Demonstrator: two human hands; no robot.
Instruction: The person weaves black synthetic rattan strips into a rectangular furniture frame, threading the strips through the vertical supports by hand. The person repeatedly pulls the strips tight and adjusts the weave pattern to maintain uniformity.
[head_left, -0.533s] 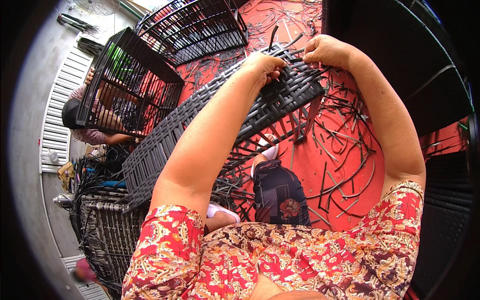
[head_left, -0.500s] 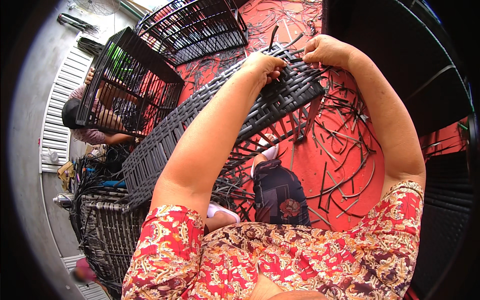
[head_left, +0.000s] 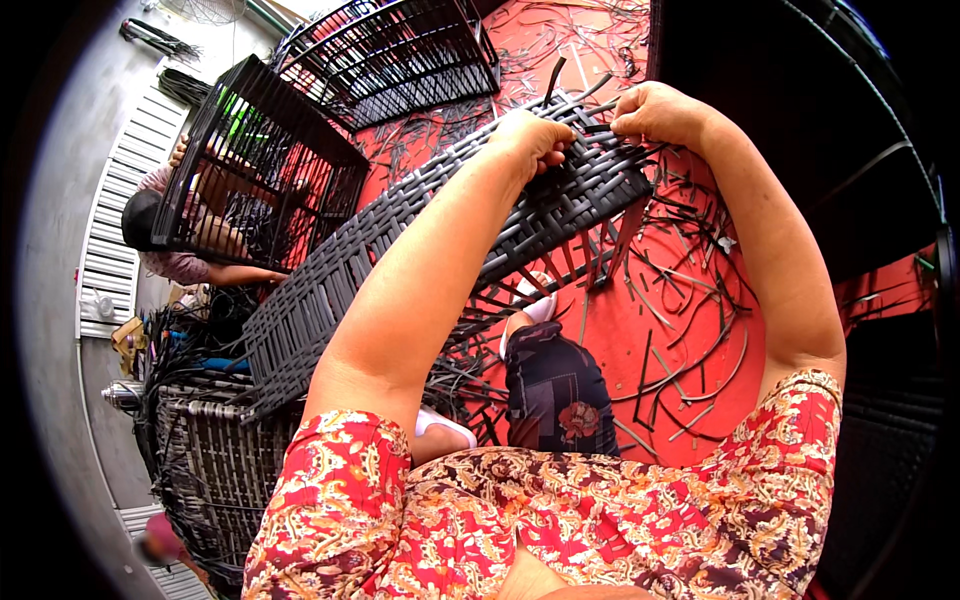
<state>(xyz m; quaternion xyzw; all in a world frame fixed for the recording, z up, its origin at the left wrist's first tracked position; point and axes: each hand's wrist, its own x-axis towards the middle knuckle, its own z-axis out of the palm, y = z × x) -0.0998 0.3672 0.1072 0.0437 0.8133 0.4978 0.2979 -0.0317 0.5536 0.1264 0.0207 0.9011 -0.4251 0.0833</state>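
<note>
A long woven panel (head_left: 345, 290) of flat dark grey plastic strips slants from lower left to upper right in front of me. Over its far right end, my left hand (head_left: 535, 145) is closed with its fingertips against the weave, pinching a strip there. Close by on the right, my right hand (head_left: 660, 112) pinches a dark weaving strip (head_left: 597, 128) between thumb and fingers. A short gap separates the two hands. Loose strip ends (head_left: 554, 82) stick up beyond the panel's far edge. Exactly how the strip passes under my left fingers is hidden.
Strip offcuts (head_left: 690, 330) litter the red floor (head_left: 615, 345). At left, a co-worker (head_left: 175, 215) sits behind a black slatted frame (head_left: 265, 165); another dark frame (head_left: 400, 60) stands farther back. A woven piece (head_left: 220, 450) lies at lower left. Large dark panels (head_left: 780, 130) rise at right.
My right fingertips sit slightly lower and farther right, and more of the strip shows between the hands. My left hand has hardly moved.
</note>
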